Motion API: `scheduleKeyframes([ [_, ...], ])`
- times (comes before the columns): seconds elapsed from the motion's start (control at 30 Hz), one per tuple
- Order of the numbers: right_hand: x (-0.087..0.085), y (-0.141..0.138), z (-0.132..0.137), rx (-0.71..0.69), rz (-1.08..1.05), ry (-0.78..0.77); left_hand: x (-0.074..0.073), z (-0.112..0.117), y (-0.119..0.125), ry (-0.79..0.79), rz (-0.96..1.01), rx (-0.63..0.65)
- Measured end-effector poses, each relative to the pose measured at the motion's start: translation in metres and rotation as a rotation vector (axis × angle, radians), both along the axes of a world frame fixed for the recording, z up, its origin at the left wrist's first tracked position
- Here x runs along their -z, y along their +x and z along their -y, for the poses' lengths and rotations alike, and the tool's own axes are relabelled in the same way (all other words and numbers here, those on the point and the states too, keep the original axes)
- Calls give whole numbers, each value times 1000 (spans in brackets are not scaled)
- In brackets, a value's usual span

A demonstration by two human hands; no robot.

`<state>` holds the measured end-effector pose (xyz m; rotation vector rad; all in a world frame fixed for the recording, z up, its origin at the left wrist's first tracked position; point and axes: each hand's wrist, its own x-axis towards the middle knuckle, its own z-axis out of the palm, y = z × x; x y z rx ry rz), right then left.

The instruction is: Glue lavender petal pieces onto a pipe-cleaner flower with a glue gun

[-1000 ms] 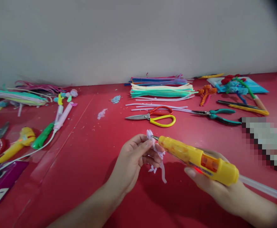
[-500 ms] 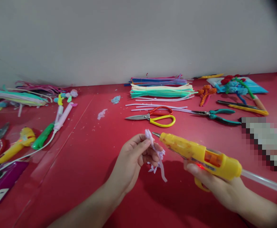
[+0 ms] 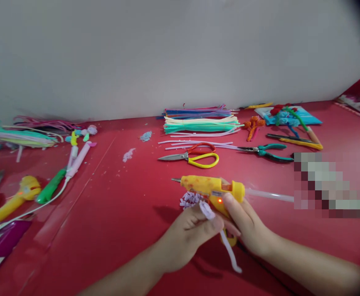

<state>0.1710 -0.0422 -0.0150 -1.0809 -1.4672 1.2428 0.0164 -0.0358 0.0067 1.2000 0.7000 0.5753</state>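
Yellow glue gun (image 3: 200,185): gripped in my right hand (image 3: 250,224), thumb against its body, nozzle pointing left above the red table (image 3: 100,234), orange light glowing.
Clear glue stick (image 3: 269,195): juts from the gun's back end.
Lilac fuzzy piece (image 3: 207,209): pinched between my left hand's (image 3: 188,240) thumb and fingers, tail hanging toward me.
Frilly lilac bundle (image 3: 190,200): just beyond that hand, partly hidden.
Scissors (image 3: 203,159): lying beyond the gun.
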Motion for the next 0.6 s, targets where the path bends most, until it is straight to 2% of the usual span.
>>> scheduleKeyframes([
  [0.07,0,4,-3,-33,15,63,4,2,-1,5,3,-99],
  [0.1,-1,8,-5,-6,3,95,6,2,-1,2,19,-161],
  [0.23,-10,27,-12,223,-7,237,7,2,-6,35,64,-308],
  [0.33,-22,41,-12,276,125,374,5,0,-9,49,127,-279],
  [0.5,-29,52,-7,184,266,710,3,1,-10,-3,167,-149],
  [0.6,-26,49,-4,201,263,711,2,2,-11,4,150,-107],
])
